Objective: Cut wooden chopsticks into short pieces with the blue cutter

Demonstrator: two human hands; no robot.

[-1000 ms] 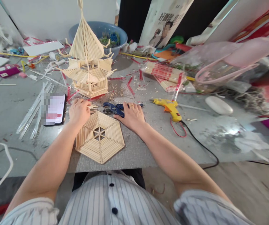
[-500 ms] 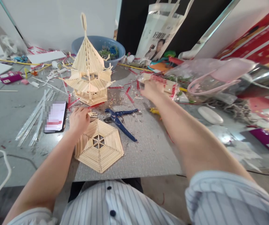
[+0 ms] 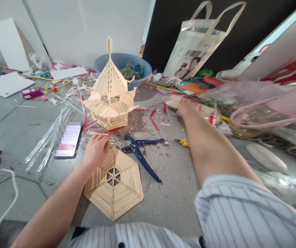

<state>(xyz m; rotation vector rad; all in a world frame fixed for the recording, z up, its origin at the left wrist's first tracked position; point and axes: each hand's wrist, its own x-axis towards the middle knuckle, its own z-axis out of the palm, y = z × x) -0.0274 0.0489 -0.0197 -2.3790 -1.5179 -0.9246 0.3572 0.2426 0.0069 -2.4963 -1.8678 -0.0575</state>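
The packet of pale sticks lies under the right hand, which rests at its left part; its long axis runs crosswise, the right end slanting a little nearer the person; that hand's fingers are bent down out of sight, so how wide they are spread, and whether they have hold of anything, can't be made out.

The left hand has its fingers loosely curled beside the short sticks; whether it grips any is hidden; just on the near side of it the hexagonal panel lies flat, one corner aimed at the person and the opposite one away.

Between the hands, nearer the left, lie the blue cutters, handles spread, one running toward the person and one rightward; the yellow glue gun is mostly covered by the right forearm; beyond the left hand the stick tower stands upright, its looped tip pointing up, in front of the blue basin; left of that hand lie the phone and, farther out, clear strips.
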